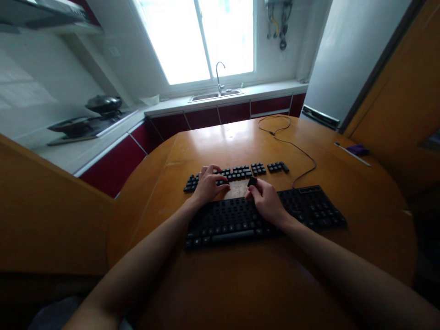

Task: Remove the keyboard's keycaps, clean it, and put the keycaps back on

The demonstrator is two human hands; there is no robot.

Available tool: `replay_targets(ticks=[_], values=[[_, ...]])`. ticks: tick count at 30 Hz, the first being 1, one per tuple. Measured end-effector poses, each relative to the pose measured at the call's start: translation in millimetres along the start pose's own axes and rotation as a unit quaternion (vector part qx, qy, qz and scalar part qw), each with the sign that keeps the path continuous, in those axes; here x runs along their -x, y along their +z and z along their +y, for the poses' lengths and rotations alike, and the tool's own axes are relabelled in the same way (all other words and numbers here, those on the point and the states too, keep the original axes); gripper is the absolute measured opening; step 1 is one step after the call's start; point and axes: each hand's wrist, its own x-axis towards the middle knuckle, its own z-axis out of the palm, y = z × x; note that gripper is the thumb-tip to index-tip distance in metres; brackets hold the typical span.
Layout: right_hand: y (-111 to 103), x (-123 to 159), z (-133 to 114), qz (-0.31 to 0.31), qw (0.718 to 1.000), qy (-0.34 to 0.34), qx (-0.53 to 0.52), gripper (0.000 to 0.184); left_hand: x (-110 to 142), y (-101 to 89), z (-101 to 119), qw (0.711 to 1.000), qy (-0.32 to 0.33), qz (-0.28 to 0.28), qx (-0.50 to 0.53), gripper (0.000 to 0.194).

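Note:
A black keyboard (309, 211) lies on a round wooden table (240, 284), most of its keycaps pulled off. Loose black keycaps (240, 173) lie in rows on the table just beyond it. My left hand (208, 185) rests over the left part of those rows, fingers curled onto a keycap. My right hand (264, 199) hovers over the keyboard's upper middle, pinching a single black keycap (252, 181) between thumb and fingertips.
The keyboard's cable (295, 149) snakes across the far side of the table. A purple object (357, 149) and a thin stick lie at the right edge. Beyond are a kitchen counter with a sink (216, 95), a stove with pans (89, 121) and a fridge (347, 59).

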Motion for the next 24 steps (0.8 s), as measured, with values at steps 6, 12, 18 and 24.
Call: replay_targets(ticks=[6, 12, 18, 24], values=[[-0.6, 0.2, -2.7, -0.002, 1.000, 0.003, -0.008, 0.019, 2.0, -0.7, 0.5, 1.000, 0.007, 0.003, 0.007, 0.020], [-1.2, 0.1, -3.2, -0.004, 1.000, 0.002, -0.010, 0.019, 2.7, -0.4, 1.7, 1.000, 0.001, 0.005, 0.004, 0.017], [0.0, 0.5, -1.7, -0.005, 1.000, 0.000, -0.011, 0.021, 2.6, 0.6, -0.6, 1.000, -0.005, 0.010, 0.003, 0.019], [-17.8, -10.3, -10.4, -0.025, 0.999, -0.027, -0.010, 0.020, 1.6, 1.2, 0.1, 0.999, -0.023, 0.025, 0.014, 0.031]])
